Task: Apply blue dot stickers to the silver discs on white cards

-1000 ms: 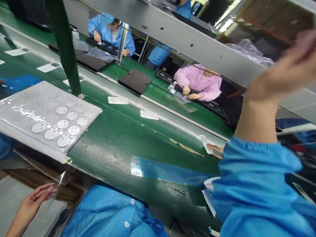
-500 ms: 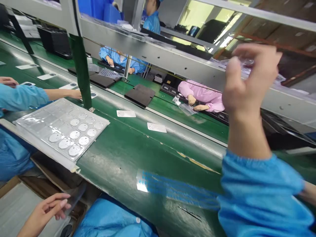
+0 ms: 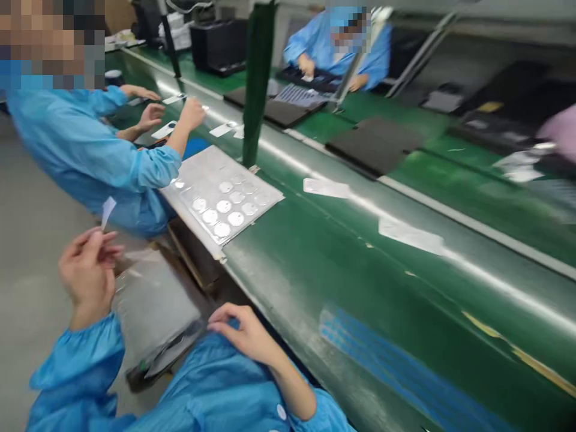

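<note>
Out over the floor at the left, my left hand is raised and pinches a small pale strip of film between thumb and fingertips. My right hand rests by my lap, close to the bench edge, fingers loosely bent and holding nothing. Below and between the hands, an open carton contains clear plastic sheeting. A clear plastic tray with several round white discs lies on the green bench. To the right lies a transparent sheet with rows of blue pieces, blurred.
White cards lie along the shiny conveyor strip. A green-wrapped post rises behind the tray. A co-worker in blue sits close on the left, hands over cards. Across the bench another person works near dark foam pads.
The view has swung left. My left hand has risen with the film from above the carton. My right hand has come down from high at the right to my lap.
</note>
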The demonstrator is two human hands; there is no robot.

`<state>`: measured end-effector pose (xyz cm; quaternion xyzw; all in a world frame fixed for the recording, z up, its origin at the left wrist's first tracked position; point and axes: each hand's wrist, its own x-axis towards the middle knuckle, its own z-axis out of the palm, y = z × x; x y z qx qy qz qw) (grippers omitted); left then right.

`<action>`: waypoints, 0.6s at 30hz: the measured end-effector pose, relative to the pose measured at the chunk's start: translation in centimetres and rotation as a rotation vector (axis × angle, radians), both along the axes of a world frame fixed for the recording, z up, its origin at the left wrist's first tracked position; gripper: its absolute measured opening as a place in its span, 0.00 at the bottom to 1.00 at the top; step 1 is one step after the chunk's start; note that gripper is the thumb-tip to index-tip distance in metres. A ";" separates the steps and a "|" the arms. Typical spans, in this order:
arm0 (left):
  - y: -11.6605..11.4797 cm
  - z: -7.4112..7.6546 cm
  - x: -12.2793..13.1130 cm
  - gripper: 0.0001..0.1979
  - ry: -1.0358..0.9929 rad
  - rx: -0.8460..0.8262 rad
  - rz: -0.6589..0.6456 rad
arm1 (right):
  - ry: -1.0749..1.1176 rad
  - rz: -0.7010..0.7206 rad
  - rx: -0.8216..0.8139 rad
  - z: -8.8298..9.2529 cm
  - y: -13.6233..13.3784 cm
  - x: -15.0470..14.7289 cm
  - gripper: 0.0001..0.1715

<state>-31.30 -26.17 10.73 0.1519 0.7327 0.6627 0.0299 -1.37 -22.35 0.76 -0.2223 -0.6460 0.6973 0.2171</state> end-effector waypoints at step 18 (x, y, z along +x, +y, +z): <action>-10.7 -19.9 6.6 0.30 -0.346 -0.391 -0.622 | -0.053 -0.287 0.266 1.9 2.1 -0.8 0.19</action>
